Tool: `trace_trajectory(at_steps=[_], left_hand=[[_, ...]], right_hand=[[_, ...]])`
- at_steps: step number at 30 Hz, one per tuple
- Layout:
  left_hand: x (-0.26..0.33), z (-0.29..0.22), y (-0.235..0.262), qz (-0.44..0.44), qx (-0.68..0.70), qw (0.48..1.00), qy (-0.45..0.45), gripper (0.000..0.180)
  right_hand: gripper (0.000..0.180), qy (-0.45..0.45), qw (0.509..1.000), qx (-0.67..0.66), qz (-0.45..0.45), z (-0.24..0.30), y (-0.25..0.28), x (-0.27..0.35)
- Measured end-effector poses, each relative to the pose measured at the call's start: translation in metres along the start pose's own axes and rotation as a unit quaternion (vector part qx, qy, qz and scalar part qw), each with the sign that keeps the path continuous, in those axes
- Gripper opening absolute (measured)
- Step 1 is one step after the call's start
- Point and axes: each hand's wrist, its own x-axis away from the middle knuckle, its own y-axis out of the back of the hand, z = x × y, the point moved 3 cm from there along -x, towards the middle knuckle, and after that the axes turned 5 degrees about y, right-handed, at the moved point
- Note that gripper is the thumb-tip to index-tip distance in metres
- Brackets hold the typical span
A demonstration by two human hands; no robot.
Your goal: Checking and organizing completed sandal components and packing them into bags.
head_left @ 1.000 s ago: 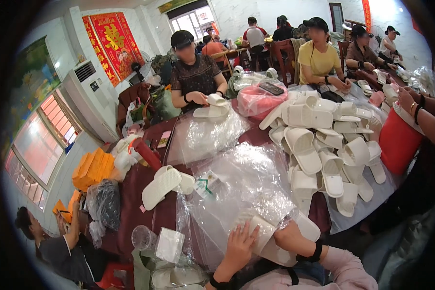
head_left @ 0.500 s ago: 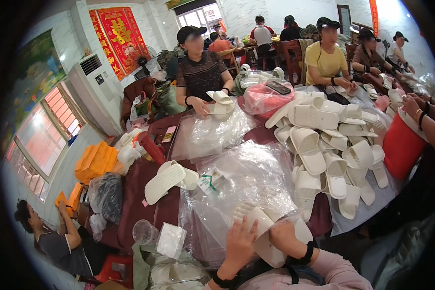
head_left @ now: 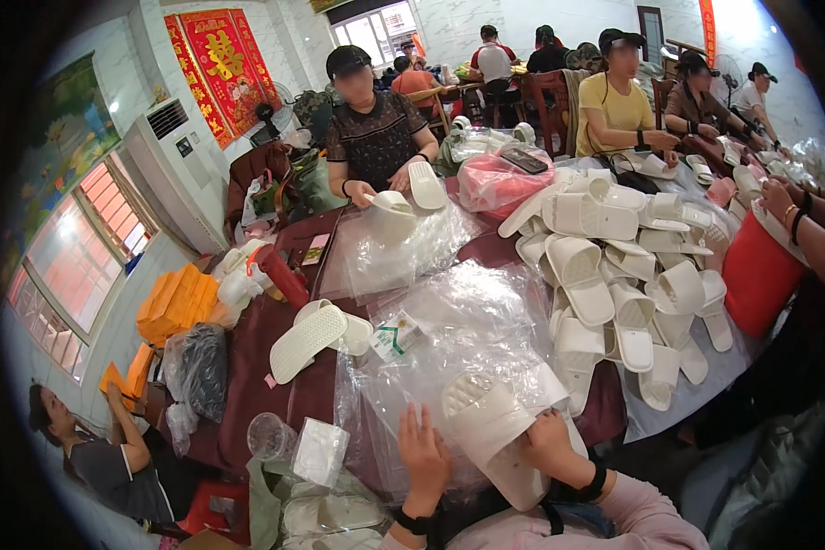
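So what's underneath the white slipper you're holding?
Under the white slipper lies a pile of clear plastic bags spread over the dark red table. The right hand grips it; the left hand rests beside. Whatever lies beneath the bags is covered.

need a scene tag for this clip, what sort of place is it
Probably a small packing workshop: a heap of white slippers on a shared table, clear plastic bags, and the right hand on a slipper.

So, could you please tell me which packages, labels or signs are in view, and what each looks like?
Wall hanging: far left wall, tall red panels with gold figures.
Small box: on the clear bags at mid-table, white with green marks.
Clear bags: spread before the hands, shiny and see-through.
Orange boxes: stacked at left, flat.
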Motion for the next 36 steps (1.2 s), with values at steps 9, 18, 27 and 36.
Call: trace_trajectory(at_steps=[9,18,27,36], left_hand=[[-0.017,-0.008,0.027,0.012,0.145,0.987,0.069,0.031],[-0.065,-0.011,0.044,0.018,0.243,0.965,0.093,0.039],[-0.061,-0.020,0.061,0.180,0.113,0.973,-0.090,0.058],[-0.058,-0.017,0.064,0.164,0.136,0.975,-0.056,0.056]], right_hand=[[0.049,0.008,0.999,-0.037,-0.004,-0.017,0.028,0.007],[0.070,0.216,0.908,-0.256,0.254,-0.015,0.042,0.010],[0.064,0.246,0.909,-0.271,0.198,0.002,0.068,-0.018],[0.061,0.247,0.935,-0.164,0.196,-0.001,0.043,-0.008]])
